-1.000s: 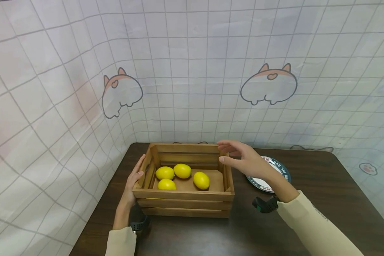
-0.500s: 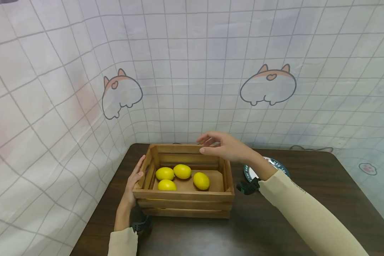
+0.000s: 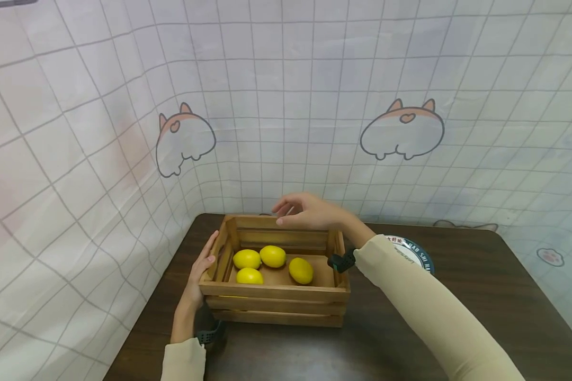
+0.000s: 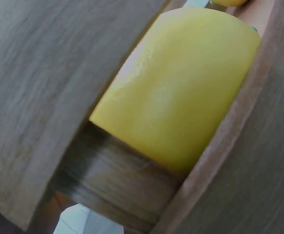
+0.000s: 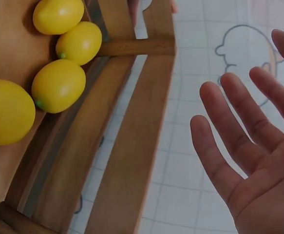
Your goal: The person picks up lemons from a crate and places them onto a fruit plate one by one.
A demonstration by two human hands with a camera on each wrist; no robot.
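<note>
A slatted wooden crate (image 3: 274, 304) stands on the dark table with several yellow lemons (image 3: 301, 271) in it. My left hand (image 3: 197, 275) rests against the crate's left end, its fingers straight along the outside and the thumb at the rim. Through a gap between slats, the left wrist view shows one lemon (image 4: 185, 87) close up. Above the crate's back edge hovers my right hand (image 3: 310, 212), with nothing in it. In the right wrist view, the right hand's fingers (image 5: 234, 129) are spread and relaxed, apart from the crate wall (image 5: 132, 146) and the lemons (image 5: 59, 85).
A round plate (image 3: 421, 259) with a dark lettered rim lies right of the crate, partly hidden by the right sleeve (image 3: 410, 286). Grid-patterned cloth (image 3: 286, 106) hangs behind and to the left of the table (image 3: 486, 280). A thin cable (image 3: 462, 224) runs along its back edge.
My right hand has moved left, from over the crate's right back corner to over the middle of its back edge. The left hand, crate and lemons have stayed put.
</note>
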